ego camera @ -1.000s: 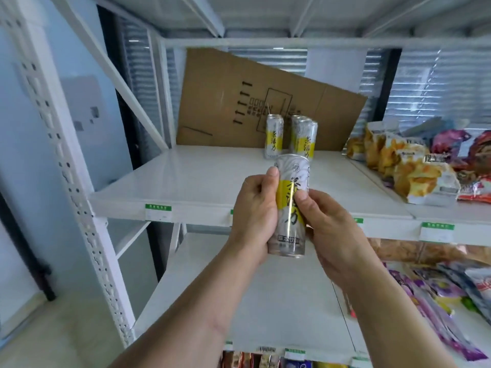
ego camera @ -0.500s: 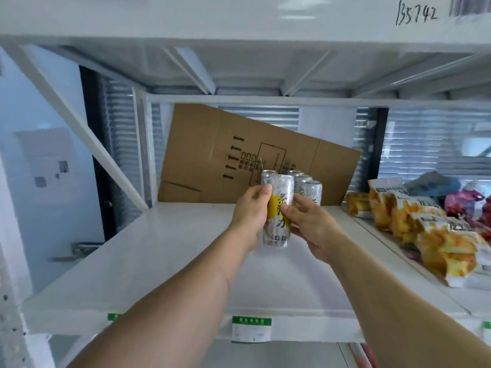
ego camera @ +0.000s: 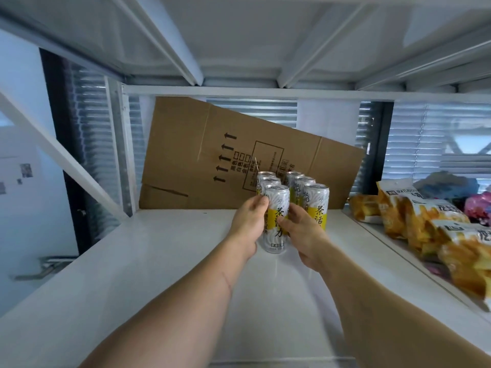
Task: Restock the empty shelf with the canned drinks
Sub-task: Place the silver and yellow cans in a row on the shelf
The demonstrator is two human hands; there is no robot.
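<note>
Head view: can (ego camera: 276, 219) upright, gripped between left hand (ego camera: 248, 225) and right hand (ego camera: 301, 232), fronting left row, right row (ego camera: 309, 197) just beside.

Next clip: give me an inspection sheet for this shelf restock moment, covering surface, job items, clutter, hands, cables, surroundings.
Surface: white shelf, mostly bare at left and front.
Job's things: front can stands upright at the head of the left row; two rows of cans, three each, six in all.
Clutter: flattened cardboard sheet leans tilted against the back.
Hands: left hand and right hand both grip the front can from its sides.
Cables: nothing seen.
Surroundings: snack bags on the adjoining shelf at right; window blinds behind; underside of the upper shelf overhead.
</note>
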